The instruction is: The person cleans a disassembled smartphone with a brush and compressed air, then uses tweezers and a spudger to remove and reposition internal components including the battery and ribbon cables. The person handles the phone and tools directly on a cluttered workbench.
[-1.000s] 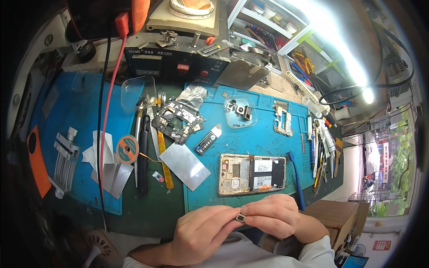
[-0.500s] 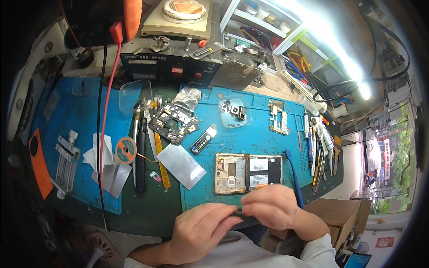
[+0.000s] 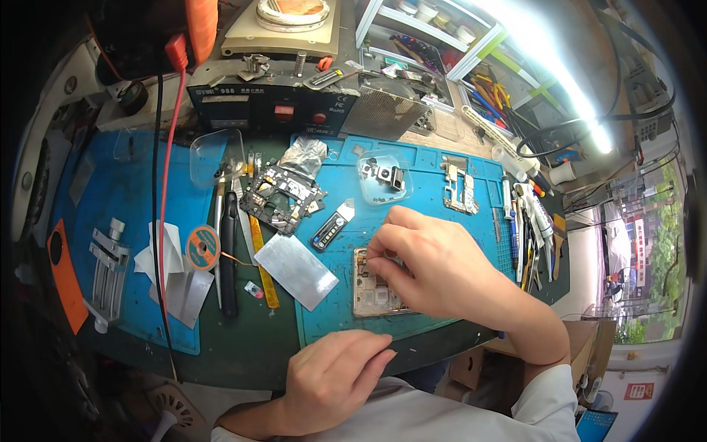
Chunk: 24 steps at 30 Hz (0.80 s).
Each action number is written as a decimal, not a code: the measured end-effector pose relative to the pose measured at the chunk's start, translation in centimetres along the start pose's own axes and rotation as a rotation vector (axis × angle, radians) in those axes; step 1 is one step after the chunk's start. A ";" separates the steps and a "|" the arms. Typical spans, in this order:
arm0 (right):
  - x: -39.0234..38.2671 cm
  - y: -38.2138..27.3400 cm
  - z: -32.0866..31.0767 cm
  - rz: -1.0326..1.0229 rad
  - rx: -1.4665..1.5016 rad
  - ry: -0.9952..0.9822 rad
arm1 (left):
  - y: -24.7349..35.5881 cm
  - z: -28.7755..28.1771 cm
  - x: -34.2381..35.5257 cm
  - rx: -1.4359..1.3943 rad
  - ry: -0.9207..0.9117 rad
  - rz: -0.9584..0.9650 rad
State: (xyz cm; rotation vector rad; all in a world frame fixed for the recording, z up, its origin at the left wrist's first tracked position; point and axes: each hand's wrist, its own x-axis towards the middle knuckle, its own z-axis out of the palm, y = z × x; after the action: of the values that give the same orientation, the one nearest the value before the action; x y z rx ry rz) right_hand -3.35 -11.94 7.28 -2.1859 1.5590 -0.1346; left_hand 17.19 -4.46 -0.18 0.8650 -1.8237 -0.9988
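Note:
An opened phone body (image 3: 375, 298) lies flat on the blue work mat (image 3: 331, 317), its inner parts showing. My right hand (image 3: 434, 269) covers most of it. The thumb and fingertips are pinched together at the phone's upper left corner, and what sits between them is hidden. My left hand (image 3: 335, 376) rests at the table's front edge with fingers loosely stretched out, holding nothing and apart from the phone.
A bare circuit board (image 3: 280, 195), a flat metal plate (image 3: 294, 269), a small blade tool (image 3: 333, 225) and a solder wick spool (image 3: 202, 247) lie left of the phone. A camera module (image 3: 383, 175) sits behind it. Hand tools (image 3: 526, 221) line the right; a power supply (image 3: 272, 110) stands behind.
Both hands were together near my body around a small dark part. My right hand has reached forward onto the phone; my left hand has stayed low at the table edge.

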 end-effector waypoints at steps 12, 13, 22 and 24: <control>0.7 0.0 -0.1 -0.023 -0.022 -0.037 | 0.2 -0.1 0.4 -0.006 -0.008 0.022; 0.7 0.0 -0.2 -0.032 -0.022 -0.047 | 0.3 -0.2 0.4 0.007 -0.012 0.018; 1.2 0.1 -0.3 -0.064 -0.030 -0.052 | 0.3 -0.2 0.6 -0.001 -0.022 0.017; 1.1 0.2 -0.3 -0.049 -0.010 -0.045 | 0.3 -0.2 0.6 -0.001 -0.023 0.018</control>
State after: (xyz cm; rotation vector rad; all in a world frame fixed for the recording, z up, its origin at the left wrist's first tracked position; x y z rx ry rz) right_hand -3.17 -13.09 7.25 -2.2198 1.4859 -0.0920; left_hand 17.10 -4.90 0.41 0.8381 -1.8472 -1.0014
